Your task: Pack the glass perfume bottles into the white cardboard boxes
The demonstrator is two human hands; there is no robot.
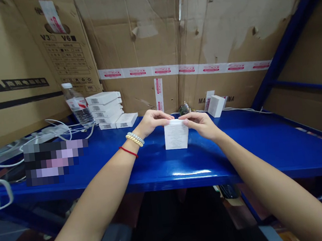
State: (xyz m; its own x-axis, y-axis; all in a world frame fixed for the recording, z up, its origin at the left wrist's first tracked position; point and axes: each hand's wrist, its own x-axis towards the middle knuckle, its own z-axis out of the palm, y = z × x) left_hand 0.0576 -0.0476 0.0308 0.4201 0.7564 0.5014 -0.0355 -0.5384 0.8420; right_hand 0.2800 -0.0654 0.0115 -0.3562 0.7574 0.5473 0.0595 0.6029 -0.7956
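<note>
A small white box (176, 137) with fine print on its front stands upright on the blue tabletop (211, 161), straight in front of me. At its top left corner my left hand (156, 120) pinches the upper edge between thumb and fingers. My right hand (198, 123) grips the top right corner the same way. The top of the box shows as a narrow white strip between the fingertips; whether its flap is fully closed I cannot tell. Bracelets and a red cord circle my left wrist.
Several flat white boxes (105, 108) are stacked at the back left, beside a water bottle (75, 104). Another white box (216, 106) stands at the back right. White cables (61, 127) and a blurred-out object (53, 162) lie on the left. Cardboard (138, 46) walls the back.
</note>
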